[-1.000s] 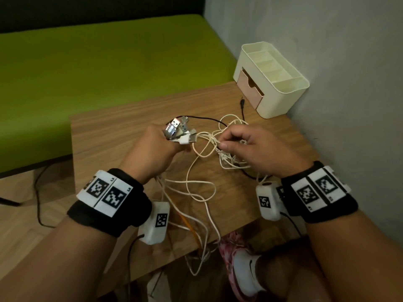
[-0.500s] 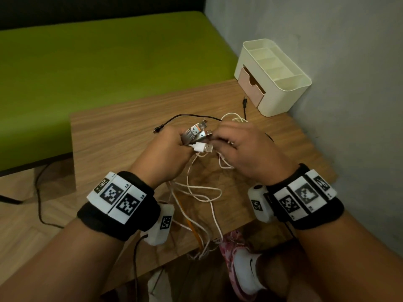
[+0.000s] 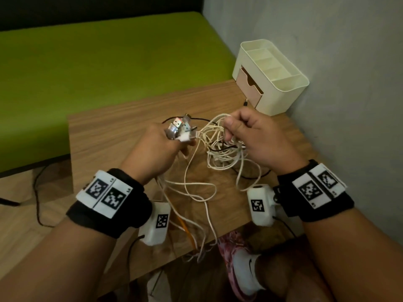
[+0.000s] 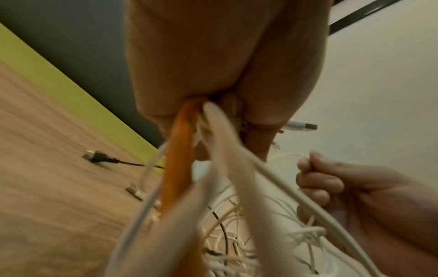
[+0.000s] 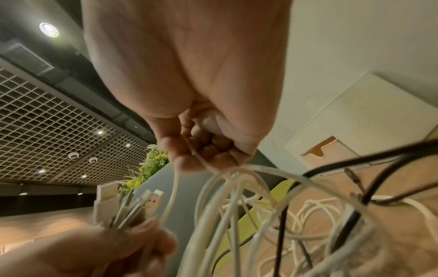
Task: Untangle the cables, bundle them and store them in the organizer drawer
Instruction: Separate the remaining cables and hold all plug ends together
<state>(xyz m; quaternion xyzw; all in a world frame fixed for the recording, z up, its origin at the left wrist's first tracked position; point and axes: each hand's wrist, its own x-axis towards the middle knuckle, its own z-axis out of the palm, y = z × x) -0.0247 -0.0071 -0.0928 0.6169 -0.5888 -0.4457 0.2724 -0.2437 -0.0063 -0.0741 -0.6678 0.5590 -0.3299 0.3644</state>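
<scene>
In front of the organizer (image 3: 281,83), over the table (image 3: 104,136), the left hand (image 3: 157,149) is clenching the gathered plug ends (image 3: 180,129), while the right hand (image 3: 253,136) is pinching strands of the cable tangle (image 3: 222,153). The cables are looking light, limp and snag-prone; gripping near the plugs seems safest. The organizer's drawer (image 3: 250,86) is sitting shut and its top compartments are holding nothing.

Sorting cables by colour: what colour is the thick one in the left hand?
Orange cable, clearest from the left wrist.
</scene>
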